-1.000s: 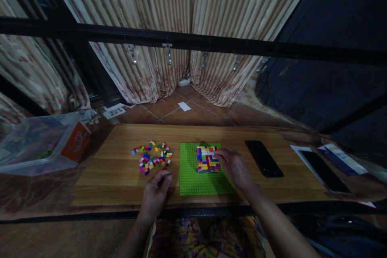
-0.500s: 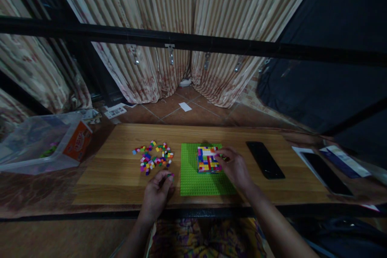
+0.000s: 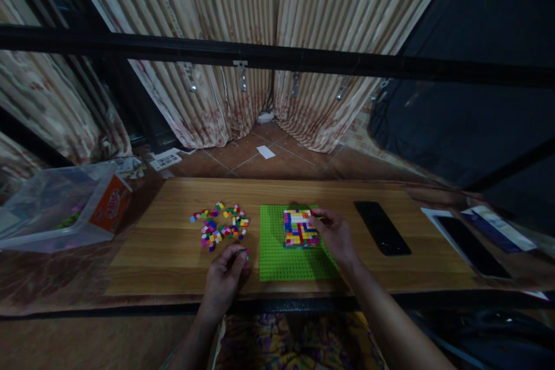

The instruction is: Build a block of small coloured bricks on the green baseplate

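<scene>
A square block of multicoloured toy bricks (image 3: 299,234) stands on the green baseplate (image 3: 273,266). My right hand (image 3: 336,234) is at its far right corner, thumb and forefinger closed together at the top edge. Whether a brick is between those fingertips is too small to tell. Over the wooden board, left of the baseplate, my left hand (image 3: 225,269) pinches a tiny toy brick (image 3: 247,252) with pink and green showing; it may be more than one. Just beyond that hand lies a scattered pile of loose small bricks (image 3: 212,236) in many colours.
A black phone (image 3: 381,228) lies right of the baseplate on the wooden board (image 3: 173,272). Farther right are another dark phone (image 3: 472,247) and a leaflet (image 3: 498,230). At the left stands a clear plastic bin (image 3: 56,202) with an orange label. A dark bar crosses above the far side.
My right hand has shifted slightly toward the far right corner of the brick block, uncovering more of its top. My left hand stays nearly still, keeping its pinch.
</scene>
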`<state>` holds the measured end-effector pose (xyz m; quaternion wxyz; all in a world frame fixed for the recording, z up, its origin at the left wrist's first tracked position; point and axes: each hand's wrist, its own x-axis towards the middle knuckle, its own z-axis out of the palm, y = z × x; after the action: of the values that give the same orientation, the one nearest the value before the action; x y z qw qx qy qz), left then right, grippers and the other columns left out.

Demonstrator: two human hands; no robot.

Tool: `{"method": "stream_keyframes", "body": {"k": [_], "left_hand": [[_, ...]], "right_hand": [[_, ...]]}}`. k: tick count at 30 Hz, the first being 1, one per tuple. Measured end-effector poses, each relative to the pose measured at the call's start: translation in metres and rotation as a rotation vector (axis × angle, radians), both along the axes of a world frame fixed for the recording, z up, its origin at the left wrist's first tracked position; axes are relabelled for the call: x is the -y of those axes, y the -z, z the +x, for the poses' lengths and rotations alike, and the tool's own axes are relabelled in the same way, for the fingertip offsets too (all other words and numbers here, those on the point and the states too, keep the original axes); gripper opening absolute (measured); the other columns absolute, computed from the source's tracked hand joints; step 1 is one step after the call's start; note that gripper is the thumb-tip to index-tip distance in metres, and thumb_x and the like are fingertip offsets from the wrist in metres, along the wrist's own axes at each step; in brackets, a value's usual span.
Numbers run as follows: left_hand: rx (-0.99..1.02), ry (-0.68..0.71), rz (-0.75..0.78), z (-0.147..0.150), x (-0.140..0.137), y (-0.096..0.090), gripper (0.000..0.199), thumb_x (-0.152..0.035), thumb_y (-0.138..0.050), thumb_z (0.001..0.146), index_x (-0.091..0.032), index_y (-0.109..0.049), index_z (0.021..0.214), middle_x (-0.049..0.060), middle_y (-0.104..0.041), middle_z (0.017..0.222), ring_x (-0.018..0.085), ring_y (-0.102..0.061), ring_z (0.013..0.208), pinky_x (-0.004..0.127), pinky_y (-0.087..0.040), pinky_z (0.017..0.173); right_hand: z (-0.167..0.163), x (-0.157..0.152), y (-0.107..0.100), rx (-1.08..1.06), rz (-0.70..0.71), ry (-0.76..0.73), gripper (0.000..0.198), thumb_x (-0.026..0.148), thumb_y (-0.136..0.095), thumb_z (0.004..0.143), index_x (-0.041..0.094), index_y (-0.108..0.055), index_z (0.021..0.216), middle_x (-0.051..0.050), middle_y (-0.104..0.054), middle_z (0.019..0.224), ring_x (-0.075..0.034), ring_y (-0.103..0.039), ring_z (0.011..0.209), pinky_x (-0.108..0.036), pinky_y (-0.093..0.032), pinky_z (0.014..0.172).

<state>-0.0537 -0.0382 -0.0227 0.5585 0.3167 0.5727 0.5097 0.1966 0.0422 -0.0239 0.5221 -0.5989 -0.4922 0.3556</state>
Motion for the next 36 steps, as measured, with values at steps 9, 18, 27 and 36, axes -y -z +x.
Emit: {"method": "stream_keyframes", "body": {"k": [9,18,27,36], "left_hand": [[0.171,-0.054,-0.074,-0.002,-0.002,0.001,0.041,-0.04,-0.076,0.06,-0.016,-0.065,0.091,-0.002,-0.061,0.06,0.007,-0.052,0.051,0.018,-0.044,0.051],[0.263,0.051,0.021,0.021,0.012,-0.017,0.031,-0.035,-0.076,0.063,-0.013,-0.07,0.085,0.001,-0.062,0.064,0.007,-0.05,0.054,0.018,-0.041,0.051],[0.182,0.097,0.141,0.034,0.021,-0.052,0.025,-0.034,-0.074,0.065,-0.015,-0.068,0.08,-0.001,-0.06,0.062,0.008,-0.05,0.054,0.02,-0.04,0.053],[0.07,0.116,0.214,0.045,0.023,-0.066,0.023,-0.036,-0.07,0.068,-0.015,-0.065,0.077,-0.003,-0.058,0.057,0.009,-0.049,0.053,0.021,-0.04,0.054]], "right_hand": [[-0.003,0.004,0.002,-0.04,0.024,-0.021,0.033,0.042,-0.066,0.069,0.017,-0.067,0.09,-0.007,-0.07,0.086,-0.019,-0.064,0.074,-0.033,-0.053,0.069],[-0.007,0.019,-0.024,0.11,0.076,0.001,0.031,0.044,-0.063,0.072,0.019,-0.069,0.09,-0.007,-0.069,0.086,-0.019,-0.062,0.071,-0.033,-0.049,0.068],[-0.065,0.082,-0.064,0.051,0.083,-0.374,0.025,0.041,-0.06,0.079,0.023,-0.07,0.094,-0.004,-0.07,0.089,-0.018,-0.062,0.081,-0.029,-0.048,0.072],[-0.07,0.092,-0.068,-0.013,0.085,-0.39,0.019,0.038,-0.06,0.08,0.021,-0.069,0.082,-0.002,-0.068,0.08,-0.016,-0.06,0.075,-0.027,-0.047,0.07]]}}
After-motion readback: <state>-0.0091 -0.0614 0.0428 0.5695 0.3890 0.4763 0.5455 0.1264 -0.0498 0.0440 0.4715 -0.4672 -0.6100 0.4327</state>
